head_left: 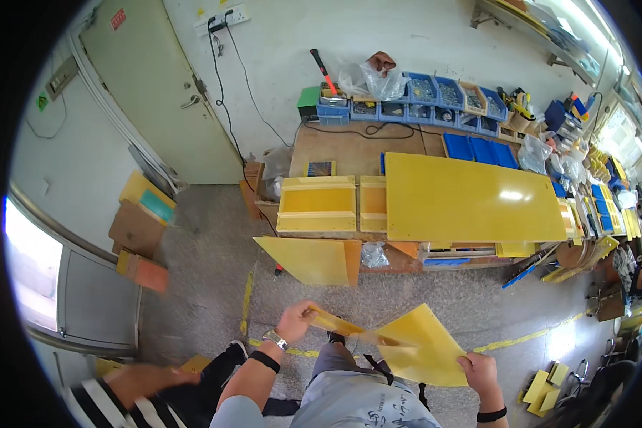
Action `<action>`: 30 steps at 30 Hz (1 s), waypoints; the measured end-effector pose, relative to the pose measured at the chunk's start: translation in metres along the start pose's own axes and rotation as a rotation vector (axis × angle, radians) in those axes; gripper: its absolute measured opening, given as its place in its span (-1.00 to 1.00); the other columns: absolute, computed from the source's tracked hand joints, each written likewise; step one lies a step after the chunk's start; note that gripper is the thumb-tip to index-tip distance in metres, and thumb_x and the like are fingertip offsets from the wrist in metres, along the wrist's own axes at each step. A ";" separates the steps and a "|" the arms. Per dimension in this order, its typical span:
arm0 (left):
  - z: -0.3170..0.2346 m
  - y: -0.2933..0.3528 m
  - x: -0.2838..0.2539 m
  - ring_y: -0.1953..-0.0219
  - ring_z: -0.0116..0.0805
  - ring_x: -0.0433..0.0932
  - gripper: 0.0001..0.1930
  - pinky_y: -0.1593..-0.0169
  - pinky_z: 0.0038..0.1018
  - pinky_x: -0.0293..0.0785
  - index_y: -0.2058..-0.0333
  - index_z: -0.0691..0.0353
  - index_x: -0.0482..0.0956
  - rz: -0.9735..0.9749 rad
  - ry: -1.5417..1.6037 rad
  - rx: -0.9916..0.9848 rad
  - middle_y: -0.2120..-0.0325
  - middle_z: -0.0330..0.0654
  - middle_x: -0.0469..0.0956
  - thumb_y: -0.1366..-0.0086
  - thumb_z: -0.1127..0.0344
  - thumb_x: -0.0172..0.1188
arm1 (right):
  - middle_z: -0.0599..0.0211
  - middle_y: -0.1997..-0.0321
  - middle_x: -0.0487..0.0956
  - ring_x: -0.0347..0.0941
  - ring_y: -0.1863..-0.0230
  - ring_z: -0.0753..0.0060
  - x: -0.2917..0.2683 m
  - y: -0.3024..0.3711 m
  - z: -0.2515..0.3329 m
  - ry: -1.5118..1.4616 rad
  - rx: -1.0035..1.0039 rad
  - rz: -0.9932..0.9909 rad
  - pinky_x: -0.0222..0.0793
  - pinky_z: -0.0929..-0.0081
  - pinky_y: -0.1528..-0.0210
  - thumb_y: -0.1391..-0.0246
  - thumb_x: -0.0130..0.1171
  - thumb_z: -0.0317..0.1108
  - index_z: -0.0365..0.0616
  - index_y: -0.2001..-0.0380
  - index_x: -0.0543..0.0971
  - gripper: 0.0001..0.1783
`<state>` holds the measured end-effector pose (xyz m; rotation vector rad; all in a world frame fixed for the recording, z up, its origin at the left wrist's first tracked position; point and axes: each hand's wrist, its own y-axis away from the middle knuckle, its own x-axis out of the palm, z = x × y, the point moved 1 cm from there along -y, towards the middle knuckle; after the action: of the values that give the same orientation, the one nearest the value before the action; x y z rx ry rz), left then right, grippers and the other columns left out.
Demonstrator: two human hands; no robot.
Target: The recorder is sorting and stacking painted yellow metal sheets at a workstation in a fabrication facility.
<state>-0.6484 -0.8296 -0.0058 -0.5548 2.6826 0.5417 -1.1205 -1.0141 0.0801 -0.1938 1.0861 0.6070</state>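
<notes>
Well, left of the tabletop (321,146) stands a pale door (157,93) bearing a red label (118,19) too small to read; dark lettering marks the pale shirt (342,398). Nearer, a yellow sheet (424,349) extends leftward from the right hand (480,371), which grips its lower right edge; the left hand (294,322) holds one end of a slimmer yellow piece (339,324), blurred toward the sheet

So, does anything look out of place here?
Mildly: yellow pieces at lower right lie jumbled, apparently on the floor, rather than stacked squarely. Nothing looks clearly spilled or damaged.
</notes>
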 end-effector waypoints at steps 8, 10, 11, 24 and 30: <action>0.061 -0.061 -0.074 0.24 -0.50 0.62 -0.90 0.13 -0.50 0.53 0.21 0.30 0.62 -0.099 0.196 0.020 0.23 -0.19 0.72 -0.33 0.54 0.17 | -0.03 0.57 0.51 0.47 0.49 -0.19 0.020 -0.020 0.020 0.126 0.185 -0.023 0.33 0.05 0.45 -0.13 0.28 -0.21 -0.23 0.56 0.49 -0.66; 0.068 -0.075 -0.086 0.23 -0.51 0.61 -0.92 0.13 -0.51 0.52 0.23 0.31 0.62 -0.113 0.237 0.018 0.27 -0.22 0.71 -0.35 0.53 0.17 | -0.06 0.55 0.52 0.49 0.46 -0.21 0.024 -0.021 0.021 0.172 0.249 -0.016 0.34 0.03 0.42 -0.14 0.27 -0.22 -0.23 0.55 0.49 -0.67; 0.080 -0.080 -0.093 0.23 -0.51 0.61 -0.92 0.13 -0.51 0.52 0.23 0.31 0.62 -0.096 0.244 0.015 0.27 -0.22 0.71 -0.35 0.53 0.17 | -0.06 0.51 0.55 0.51 0.43 -0.22 0.026 -0.021 0.021 0.209 0.268 -0.008 0.37 0.01 0.40 -0.16 0.25 -0.20 -0.21 0.51 0.53 -0.69; 0.166 -0.142 -0.104 0.07 -0.43 0.56 -0.83 -0.07 -0.48 0.45 0.10 0.32 0.59 -0.467 0.474 -0.172 0.12 -0.22 0.61 -0.37 0.57 0.13 | -0.11 0.48 0.58 0.53 0.38 -0.26 0.023 -0.021 0.034 0.145 0.520 -0.110 0.41 -0.02 0.34 -0.19 0.21 -0.13 -0.23 0.46 0.59 -0.65; 0.171 -0.183 -0.101 0.01 -0.38 0.55 -0.80 -0.12 -0.41 0.42 0.05 0.30 0.55 -0.598 0.371 -0.105 0.11 -0.18 0.60 -0.36 0.51 0.18 | -0.10 0.42 0.60 0.55 0.31 -0.24 0.024 -0.021 0.049 0.117 0.619 -0.079 0.45 -0.01 0.25 -0.20 0.19 -0.09 -0.19 0.41 0.62 -0.65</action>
<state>-0.4378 -0.8809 -0.1666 -1.5477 2.6131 0.4335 -1.0638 -1.0016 0.0793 0.2681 1.3232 0.1701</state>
